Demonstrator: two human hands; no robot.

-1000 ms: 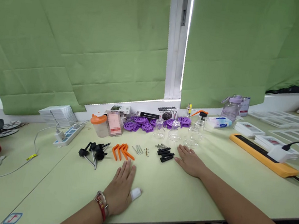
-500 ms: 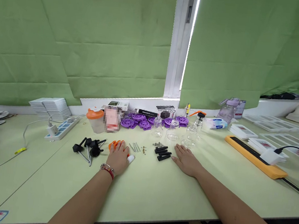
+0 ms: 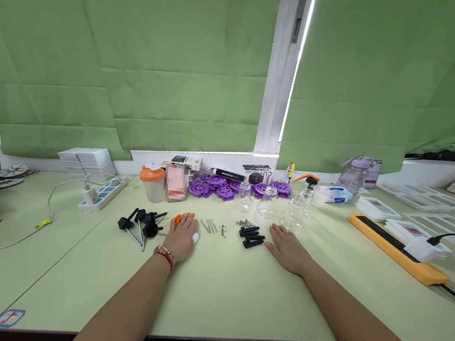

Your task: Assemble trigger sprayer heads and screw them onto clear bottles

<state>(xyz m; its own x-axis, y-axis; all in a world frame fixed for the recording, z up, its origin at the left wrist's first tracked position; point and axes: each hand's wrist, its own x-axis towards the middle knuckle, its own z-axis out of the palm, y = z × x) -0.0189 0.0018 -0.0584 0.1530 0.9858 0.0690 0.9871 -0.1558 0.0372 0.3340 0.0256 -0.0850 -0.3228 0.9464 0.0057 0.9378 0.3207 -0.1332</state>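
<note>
Green blinds (image 3: 184, 78) fill the top; lower centre, your left hand (image 3: 181, 241) half-covers orange pieces (image 3: 176, 218) (pinch unclear), right hand (image 3: 290, 252) flat, fingers together.

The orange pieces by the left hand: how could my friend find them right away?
On the pale green table, find the left hand, the one with bracelets. The orange pieces peek out from under it, between black parts and silver screws. Unlike the orange lid behind them, they lie on the table, partly covered.
</note>
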